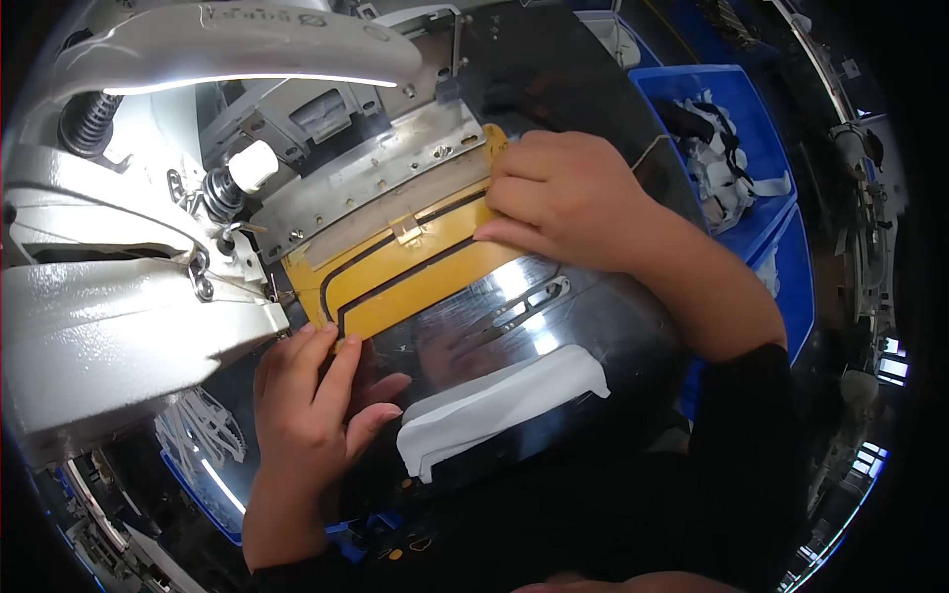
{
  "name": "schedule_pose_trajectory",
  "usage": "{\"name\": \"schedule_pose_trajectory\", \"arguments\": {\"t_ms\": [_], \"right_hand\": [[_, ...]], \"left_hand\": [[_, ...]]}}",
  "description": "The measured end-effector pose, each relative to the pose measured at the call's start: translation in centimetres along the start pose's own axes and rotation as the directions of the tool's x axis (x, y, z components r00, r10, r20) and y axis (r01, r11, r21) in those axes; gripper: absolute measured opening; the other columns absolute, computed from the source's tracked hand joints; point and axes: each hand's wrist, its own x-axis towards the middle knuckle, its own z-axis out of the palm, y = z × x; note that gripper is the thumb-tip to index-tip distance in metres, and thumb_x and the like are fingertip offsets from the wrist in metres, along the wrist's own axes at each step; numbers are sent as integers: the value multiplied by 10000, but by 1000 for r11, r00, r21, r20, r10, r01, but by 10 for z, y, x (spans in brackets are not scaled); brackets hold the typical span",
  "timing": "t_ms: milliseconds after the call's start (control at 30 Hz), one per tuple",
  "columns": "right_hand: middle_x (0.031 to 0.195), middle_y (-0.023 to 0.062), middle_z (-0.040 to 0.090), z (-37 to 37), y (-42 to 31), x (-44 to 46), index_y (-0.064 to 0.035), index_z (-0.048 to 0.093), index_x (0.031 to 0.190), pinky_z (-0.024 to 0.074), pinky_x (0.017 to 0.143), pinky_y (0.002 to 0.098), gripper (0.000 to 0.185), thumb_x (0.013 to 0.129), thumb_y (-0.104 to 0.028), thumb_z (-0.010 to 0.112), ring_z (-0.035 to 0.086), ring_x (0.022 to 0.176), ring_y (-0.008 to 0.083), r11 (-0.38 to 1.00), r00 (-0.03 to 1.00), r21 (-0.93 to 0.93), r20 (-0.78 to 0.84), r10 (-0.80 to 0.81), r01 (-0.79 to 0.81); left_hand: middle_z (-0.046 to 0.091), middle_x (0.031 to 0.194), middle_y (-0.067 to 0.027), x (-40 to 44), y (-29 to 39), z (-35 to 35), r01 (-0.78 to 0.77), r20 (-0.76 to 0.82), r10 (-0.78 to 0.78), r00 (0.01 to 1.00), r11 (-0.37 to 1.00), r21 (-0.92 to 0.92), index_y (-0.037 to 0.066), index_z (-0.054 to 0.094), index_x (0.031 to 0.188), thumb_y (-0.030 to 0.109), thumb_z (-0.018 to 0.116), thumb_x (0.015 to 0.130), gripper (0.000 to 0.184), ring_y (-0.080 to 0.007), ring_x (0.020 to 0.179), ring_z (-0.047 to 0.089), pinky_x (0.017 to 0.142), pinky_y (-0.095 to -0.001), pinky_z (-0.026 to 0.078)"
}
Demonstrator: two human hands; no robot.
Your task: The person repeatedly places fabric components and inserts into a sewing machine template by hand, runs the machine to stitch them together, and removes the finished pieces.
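A flat yellow sewing template [425, 280] with dark-edged slots lies beside the sewing machine head, under a perforated metal bar [381, 178]. My right hand [568, 203] grips its far right end, the fingers curled over the edge and the thumb on top. At the near left corner of the template, my left hand [304, 400] rests its outstretched fingertips on the edge, thumb apart. A stack of white fabric pieces [504, 405] lies on the dark shiny table, just right of my left hand. What lies beneath the template is hidden.
The white sewing machine [119, 326] fills the left side, with a lit lamp arm [247, 47] above. A blue bin [766, 128] holding white and black scraps stands beyond the table's right edge. White strips [203, 425] hang at lower left. A slotted metal plate [529, 308] is set in the tabletop.
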Motion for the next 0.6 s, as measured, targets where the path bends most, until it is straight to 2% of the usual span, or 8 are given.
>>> {"name": "schedule_pose_trajectory", "arguments": {"t_ms": [67,167,267,367,467,567,600], "right_hand": [[899,27,643,-8,-2,-4,-118,663,828,554,744,371,187,862,-264,775,686,922,223,992,995,-83,-19,-101,99],[892,14,661,-12,-5,-6,-97,687,848,517,678,361,179,772,-164,834,664,819,215,946,964,-201,-20,-265,256],[945,27,701,-17,-3,-7,-84,723,906,515,693,354,161,778,-116,815,675,844,214,921,942,-270,-104,-319,282],[961,31,677,-13,14,1,-105,709,917,533,756,375,131,816,-180,742,669,908,208,930,924,-367,-342,-173,38],[1026,87,737,-13,18,0,-49,771,1061,566,767,397,224,842,-84,800,712,916,288,910,936,-406,-347,-66,-86],[1054,113,732,-11,0,-6,-44,753,1038,580,808,416,188,867,-87,816,704,925,329,993,953,-33,-285,100,-114],[1038,116,722,-13,-5,-8,-43,741,1025,577,810,418,177,871,-87,818,698,917,334,995,978,53,-186,97,-88]], "left_hand": [[714,1264,-226,-6,6,3,20,-21,-20,1000,1000,1,-46,783,1233,639,720,954,743,-435,1189,678,1055,-550,528],[711,1200,-204,-7,6,4,18,-76,-18,997,1000,-7,-55,785,1206,627,709,981,723,-435,1146,682,1007,-546,552],[709,1152,-194,-9,6,4,32,-112,-33,993,999,-10,-57,785,1194,626,701,997,717,-433,1118,682,984,-545,560],[706,1112,-185,-10,8,2,65,-115,-65,991,998,-6,-58,788,1183,627,691,1008,714,-425,1089,678,973,-544,559],[701,1084,-175,-10,8,2,78,-106,-76,991,997,14,-58,790,1177,632,683,1012,717,-417,1068,674,969,-542,555],[692,1066,-164,-11,6,5,84,-111,-82,990,996,9,-56,793,1174,639,676,1014,722,-414,1064,671,965,-539,552],[689,1060,-160,-11,5,5,86,-115,-85,990,996,4,-55,793,1174,641,674,1014,724,-413,1066,670,963,-539,552]]}}
